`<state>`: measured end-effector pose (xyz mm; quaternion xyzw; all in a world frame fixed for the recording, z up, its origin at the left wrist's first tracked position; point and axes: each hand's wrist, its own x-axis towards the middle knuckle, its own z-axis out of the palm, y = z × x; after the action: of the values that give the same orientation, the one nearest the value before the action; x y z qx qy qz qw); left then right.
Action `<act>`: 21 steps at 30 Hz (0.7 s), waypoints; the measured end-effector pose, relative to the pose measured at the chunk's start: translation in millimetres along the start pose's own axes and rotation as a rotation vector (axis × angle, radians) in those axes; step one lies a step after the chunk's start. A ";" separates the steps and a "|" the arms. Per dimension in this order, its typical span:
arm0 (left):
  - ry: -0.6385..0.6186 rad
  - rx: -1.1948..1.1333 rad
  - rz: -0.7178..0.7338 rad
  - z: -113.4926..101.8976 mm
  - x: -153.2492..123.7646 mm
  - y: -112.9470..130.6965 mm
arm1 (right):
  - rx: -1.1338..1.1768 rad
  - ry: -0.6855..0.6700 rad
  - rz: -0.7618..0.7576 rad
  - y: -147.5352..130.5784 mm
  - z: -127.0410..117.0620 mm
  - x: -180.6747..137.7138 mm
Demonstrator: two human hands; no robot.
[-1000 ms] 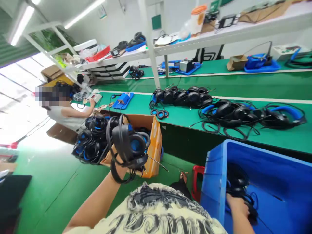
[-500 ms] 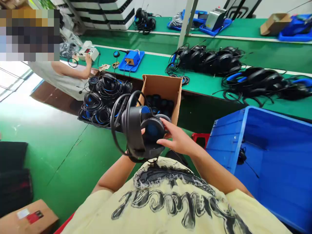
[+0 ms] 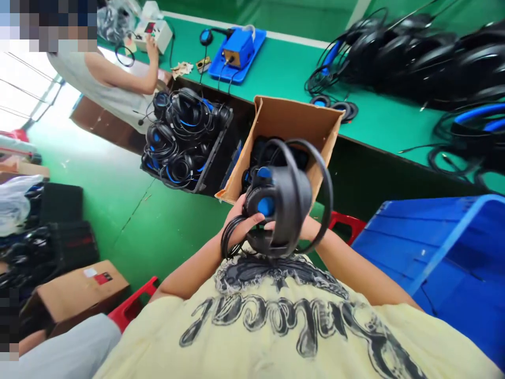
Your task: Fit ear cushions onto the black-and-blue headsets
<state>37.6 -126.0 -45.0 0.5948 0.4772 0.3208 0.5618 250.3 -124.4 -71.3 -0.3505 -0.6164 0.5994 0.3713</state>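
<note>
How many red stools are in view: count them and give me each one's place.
2. One red stool is just left of the blue bin; another red stool is right of the closed cardboard box at lower left. Both show only partly; others may be hidden.

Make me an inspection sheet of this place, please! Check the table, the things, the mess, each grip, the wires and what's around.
Surface: green bench; dark headsets piled toward the right, blue tray toward the left.
Things: one headset held up at the open box; dark items inside the box, partly hidden. Crate beside it, piled with headsets.
Clutter: loose dark rings and pale scraps on the bench.
Grip: left grip holds the headset by an ear cup; right grip also on it, mostly hidden.
Cables: black cable looped by the left wrist; others tangled on the bench.
Surroundings: person at the bench, blue bin, red stool.
</note>
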 end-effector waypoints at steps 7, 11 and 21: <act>-0.051 0.012 -0.020 -32.2 22.3 8.6 | -0.067 0.191 0.083 21.7 1.2 28.9; -0.118 -0.030 0.011 -63.5 41.3 -1.5 | 0.026 0.155 0.145 26.5 13.4 51.5; -0.194 -0.105 -0.197 -161.5 96.2 -49.3 | -0.207 1.083 0.292 13.3 54.9 99.2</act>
<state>-88.2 17.5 -81.6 0.5430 0.4593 0.2297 0.6644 154.4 -63.3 -81.1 -0.7239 -0.3390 0.3158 0.5112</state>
